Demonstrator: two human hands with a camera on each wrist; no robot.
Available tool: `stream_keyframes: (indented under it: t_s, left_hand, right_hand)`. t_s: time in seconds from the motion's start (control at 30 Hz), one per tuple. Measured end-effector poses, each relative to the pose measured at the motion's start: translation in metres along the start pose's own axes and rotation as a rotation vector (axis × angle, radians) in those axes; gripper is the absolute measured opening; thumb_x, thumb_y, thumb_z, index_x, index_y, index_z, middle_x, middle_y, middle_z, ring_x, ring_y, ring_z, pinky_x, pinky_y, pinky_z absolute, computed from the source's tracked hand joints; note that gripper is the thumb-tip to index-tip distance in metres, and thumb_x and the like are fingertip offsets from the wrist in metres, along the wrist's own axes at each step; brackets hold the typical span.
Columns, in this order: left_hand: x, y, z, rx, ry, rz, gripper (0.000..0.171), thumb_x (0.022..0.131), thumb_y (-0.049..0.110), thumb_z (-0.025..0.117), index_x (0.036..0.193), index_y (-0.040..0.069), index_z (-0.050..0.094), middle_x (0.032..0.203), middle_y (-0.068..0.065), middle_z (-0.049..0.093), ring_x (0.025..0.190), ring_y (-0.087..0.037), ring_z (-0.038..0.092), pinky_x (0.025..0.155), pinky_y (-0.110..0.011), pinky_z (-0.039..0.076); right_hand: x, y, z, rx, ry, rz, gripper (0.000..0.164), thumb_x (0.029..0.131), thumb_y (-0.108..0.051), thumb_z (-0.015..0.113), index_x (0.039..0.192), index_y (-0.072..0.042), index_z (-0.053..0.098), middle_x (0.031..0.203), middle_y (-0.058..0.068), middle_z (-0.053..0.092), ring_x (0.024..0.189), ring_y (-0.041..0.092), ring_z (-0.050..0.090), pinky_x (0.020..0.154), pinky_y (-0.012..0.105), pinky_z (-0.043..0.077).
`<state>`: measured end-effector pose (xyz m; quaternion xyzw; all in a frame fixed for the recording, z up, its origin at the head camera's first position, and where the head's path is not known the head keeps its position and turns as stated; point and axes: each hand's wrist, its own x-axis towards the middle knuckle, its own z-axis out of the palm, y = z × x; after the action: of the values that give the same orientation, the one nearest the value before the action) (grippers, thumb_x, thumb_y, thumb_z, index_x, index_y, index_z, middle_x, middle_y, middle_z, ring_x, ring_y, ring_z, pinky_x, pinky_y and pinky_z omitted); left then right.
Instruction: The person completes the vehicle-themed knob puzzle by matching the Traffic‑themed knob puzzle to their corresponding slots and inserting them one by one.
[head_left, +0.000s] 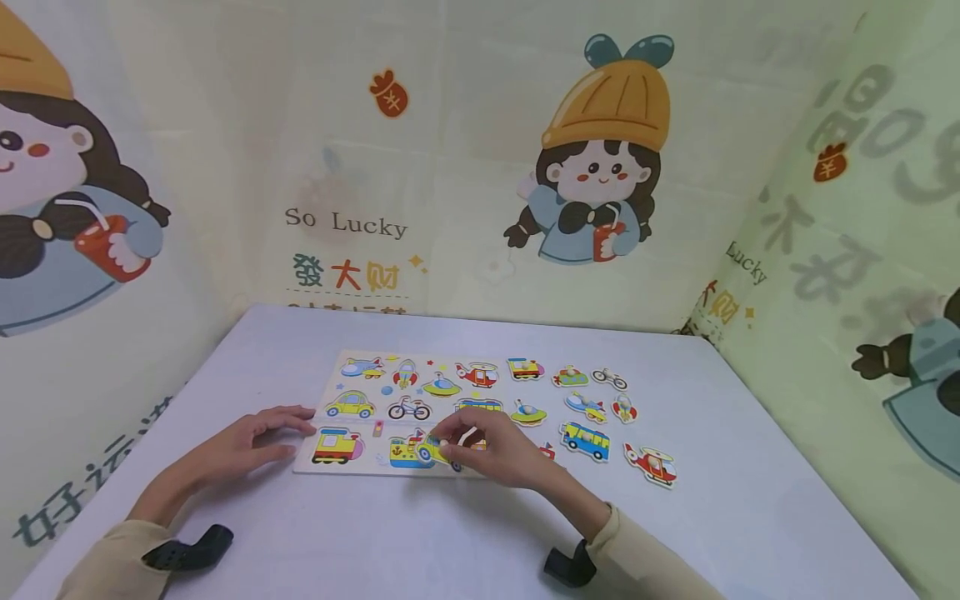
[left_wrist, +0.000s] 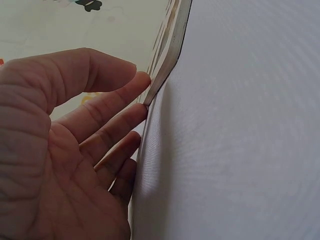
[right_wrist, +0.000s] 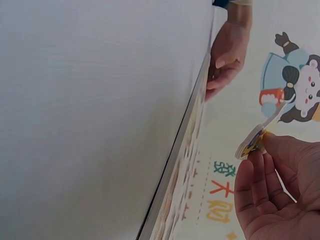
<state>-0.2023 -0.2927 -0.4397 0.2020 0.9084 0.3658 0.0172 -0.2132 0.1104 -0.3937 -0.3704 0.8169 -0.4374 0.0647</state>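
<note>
My right hand pinches a yellow car puzzle piece between thumb and fingers, above the lower part of a flat puzzle board. The car piece is tilted in the right wrist view, raised off the board. It overlaps the printed ship in the head view. At the board's left edge lies my left hand, its fingers loosely bent and the fingertips at the edge in the left wrist view. The board shows printed vehicles, among them a train and a bicycle. My right hand hides its lower right part.
Loose pieces lie on or beside the board's right side: a train, bicycle, flying saucer, plane, rocket, bus and helicopter. A white-covered table meets patterned cloth walls.
</note>
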Motion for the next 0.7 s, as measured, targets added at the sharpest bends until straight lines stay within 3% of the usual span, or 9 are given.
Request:
stream_keyframes:
  t_s: [0.27, 0.7]
  left_hand:
    - [0.000, 0.000, 0.000, 0.032, 0.003, -0.012, 0.025, 0.095, 0.024, 0.072, 0.121, 0.025, 0.072, 0.147, -0.012, 0.058, 0.139, -0.043, 0.044, 0.106, -0.045, 0.047]
    - [0.000, 0.000, 0.000, -0.017, -0.001, -0.002, 0.025, 0.096, 0.020, 0.071, 0.121, 0.023, 0.072, 0.147, -0.016, 0.056, 0.138, -0.047, 0.041, 0.106, -0.070, 0.039]
  right_hand:
    - [0.013, -0.001, 0.009, 0.017, -0.004, 0.005, 0.020, 0.097, -0.015, 0.072, 0.116, -0.013, 0.071, 0.112, -0.004, 0.072, 0.096, 0.006, 0.063, 0.088, 0.027, 0.057]
    - [0.030, -0.001, 0.023, 0.048, 0.034, 0.043, 0.021, 0.097, -0.018, 0.072, 0.118, -0.015, 0.072, 0.112, -0.008, 0.072, 0.095, 0.004, 0.062, 0.087, 0.025, 0.057]
